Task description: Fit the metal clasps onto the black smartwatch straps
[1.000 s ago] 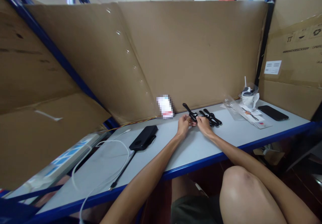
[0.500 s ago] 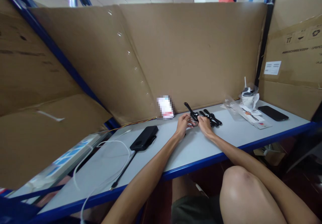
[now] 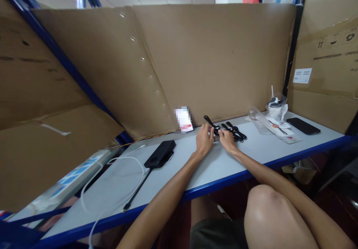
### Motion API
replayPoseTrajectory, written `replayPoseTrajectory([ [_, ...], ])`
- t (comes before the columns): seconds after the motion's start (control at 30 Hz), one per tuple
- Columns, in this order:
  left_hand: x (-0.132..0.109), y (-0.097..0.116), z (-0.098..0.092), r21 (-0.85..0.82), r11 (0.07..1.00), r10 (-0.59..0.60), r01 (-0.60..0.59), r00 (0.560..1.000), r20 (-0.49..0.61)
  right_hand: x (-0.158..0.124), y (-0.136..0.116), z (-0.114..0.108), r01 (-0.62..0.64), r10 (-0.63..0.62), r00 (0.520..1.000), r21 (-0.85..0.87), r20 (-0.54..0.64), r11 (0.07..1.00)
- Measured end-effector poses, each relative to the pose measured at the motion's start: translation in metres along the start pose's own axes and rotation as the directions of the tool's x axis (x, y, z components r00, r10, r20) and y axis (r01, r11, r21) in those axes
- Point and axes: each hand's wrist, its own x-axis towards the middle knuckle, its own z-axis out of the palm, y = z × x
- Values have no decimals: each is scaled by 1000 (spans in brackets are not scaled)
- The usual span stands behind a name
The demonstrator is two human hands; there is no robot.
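Observation:
A black tool with a long rounded handle point(image 3: 207, 120) lies between my hands near the back of the grey table; its exact kind is too small to make out. My left hand point(image 3: 205, 140) curls its fingers around the near left side of this tool. On the other side, my right hand point(image 3: 227, 140) pinches the tool's lower end with thumb and fingers. That lower end is partly covered by my fingertips. Several similar black tools point(image 3: 237, 132) lie in a loose pile just right of and behind my right hand.
Left on the table point(image 3: 179, 167) lie a black power bank point(image 3: 160, 153) and a white cable point(image 3: 141, 163). A small propped screen point(image 3: 183, 119), blurred out, leans at the cardboard back wall point(image 3: 212, 62). To the right are printed cards point(image 3: 292, 137), a cup point(image 3: 275, 111) and a black phone point(image 3: 303, 126).
My left hand has turned and moved slightly right, its fingers closing in on the black tool. The tool has dipped a little. My right hand has shifted slightly left.

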Motion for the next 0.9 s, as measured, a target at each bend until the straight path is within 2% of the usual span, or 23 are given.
replayPoseTrajectory([
  [0.13, -3, 4, 0, 104, 994, 31, -36, 998, 58, -2, -3, -2, 16, -15, 1000, -51, 6, 999],
  [0.43, -2, -2, 3, 112, 994, -1, -9, 996, 89, -4, -4, -2, 31, -31, 999, -60, 9, 998],
  [0.57, -2, -4, 4, 41, 995, -95, 92, 993, 75, -6, -6, -3, 29, -28, 1000, -105, 9, 994],
  [0.77, 2, -9, 5, -59, 960, -267, 272, 960, 79, -13, -9, -1, 48, -47, 999, -194, 9, 980],
  [0.9, 8, -17, 11, -137, 926, -336, 353, 933, 131, -16, -11, -2, 52, -47, 999, -265, 24, 963],
])
